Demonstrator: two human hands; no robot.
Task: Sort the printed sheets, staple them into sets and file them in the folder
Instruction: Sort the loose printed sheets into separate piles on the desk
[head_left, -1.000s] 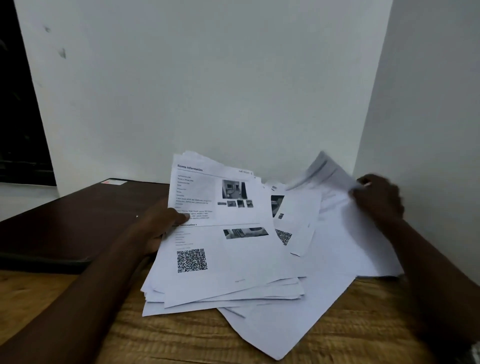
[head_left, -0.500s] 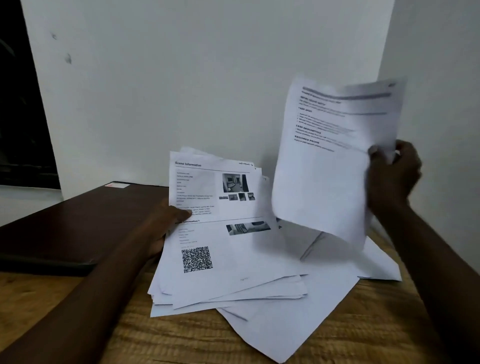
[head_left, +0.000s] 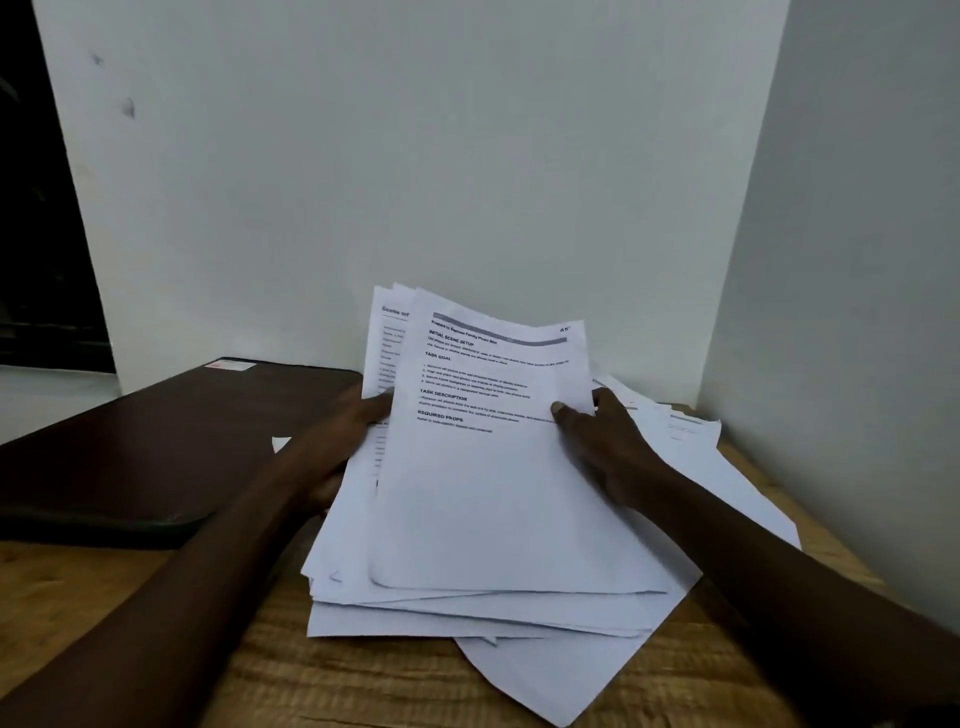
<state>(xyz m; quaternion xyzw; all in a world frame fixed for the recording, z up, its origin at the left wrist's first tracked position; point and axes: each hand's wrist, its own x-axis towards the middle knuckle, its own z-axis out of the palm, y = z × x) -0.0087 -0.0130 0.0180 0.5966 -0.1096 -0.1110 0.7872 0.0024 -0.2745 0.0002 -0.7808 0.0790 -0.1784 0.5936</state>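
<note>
A stack of printed sheets is propped up at a tilt on the wooden desk. On top lies a text sheet with bold headings. My left hand grips the stack's left edge, thumb on the front. My right hand pinches the text sheet at its right edge, thumb on the print. More loose sheets lie spread behind and to the right of the stack. One sheet sticks out below it toward me.
A dark brown folder lies flat at the left, with a small paper scrap on it. The wooden desk meets white walls at the back and right, forming a tight corner.
My right hand lifted a text sheet from the loose pile, carried it left and laid it on top of the stack in my left hand, covering the sheet with the QR code.
</note>
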